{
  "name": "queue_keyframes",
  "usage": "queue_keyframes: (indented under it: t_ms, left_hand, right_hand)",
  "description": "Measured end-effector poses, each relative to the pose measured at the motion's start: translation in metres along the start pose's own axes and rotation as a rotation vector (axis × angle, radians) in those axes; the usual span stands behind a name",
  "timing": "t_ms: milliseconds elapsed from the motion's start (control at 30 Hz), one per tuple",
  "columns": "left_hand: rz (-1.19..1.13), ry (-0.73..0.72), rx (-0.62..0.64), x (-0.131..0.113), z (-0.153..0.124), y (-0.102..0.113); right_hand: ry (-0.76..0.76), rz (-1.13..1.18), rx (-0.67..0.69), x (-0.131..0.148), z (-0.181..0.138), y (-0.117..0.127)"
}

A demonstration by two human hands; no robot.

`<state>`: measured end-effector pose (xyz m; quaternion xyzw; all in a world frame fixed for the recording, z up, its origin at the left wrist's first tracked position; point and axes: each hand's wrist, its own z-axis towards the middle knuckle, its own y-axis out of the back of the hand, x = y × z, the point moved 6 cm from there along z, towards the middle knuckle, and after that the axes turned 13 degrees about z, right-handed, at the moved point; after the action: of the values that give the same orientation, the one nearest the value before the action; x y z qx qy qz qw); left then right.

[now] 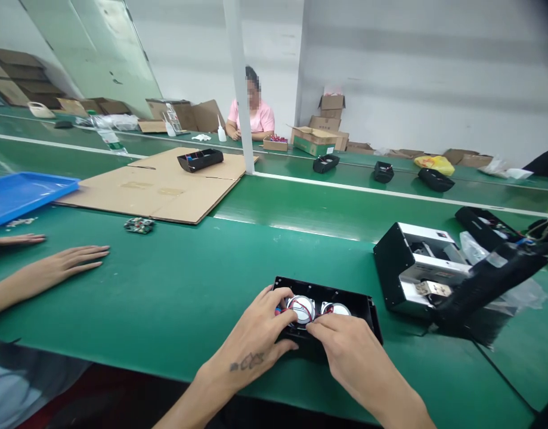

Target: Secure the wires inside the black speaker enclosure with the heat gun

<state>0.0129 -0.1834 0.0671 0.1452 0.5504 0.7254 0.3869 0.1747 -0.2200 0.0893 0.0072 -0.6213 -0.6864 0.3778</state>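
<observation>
1. The case is set open-side-up on the worktop, near its front edge.
2. The left hand is curved over one speaker and wires; the right hand's fingertips are narrowed beside it. Whether anything is gripped cannot be told.
3. Wires are best guided gently, untugged.
4. Leftward, room is open; rightward, it is limited by the machine.

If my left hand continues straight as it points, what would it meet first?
The left hand would probably meet the left round, silver, metallic part; depth is unclear, so they may already touch.
</observation>
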Motion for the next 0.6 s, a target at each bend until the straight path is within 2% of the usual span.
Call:
queue_keyframes:
  t_ms: [67, 133, 267, 367, 467, 600]
  left_hand:
    - [0.003, -0.027, -0.019, 0.001, 0.002, -0.004]
    - [-0.014, -0.054, -0.034, 0.001, 0.004, -0.005]
    - [-0.041, -0.109, -0.004, -0.002, 0.010, -0.001]
    - [-0.049, -0.148, 0.009, -0.004, 0.010, -0.001]
    - [-0.052, -0.165, 0.005, -0.003, 0.006, -0.007]
    - [-0.036, -0.184, -0.013, 0.000, 0.007, -0.011]
  right_hand:
    - [-0.051, 0.074, 0.068, 0.000, 0.001, 0.000]
    - [-0.080, 0.138, 0.071, 0.001, -0.001, 0.002]
    - [-0.030, 0.078, -0.043, 0.008, -0.007, -0.003]
    - [0.053, -0.014, -0.158, 0.013, -0.012, -0.014]
    - [0.074, -0.039, -0.258, 0.013, -0.019, -0.026]
    - [0.074, -0.044, -0.265, 0.011, -0.022, -0.032]
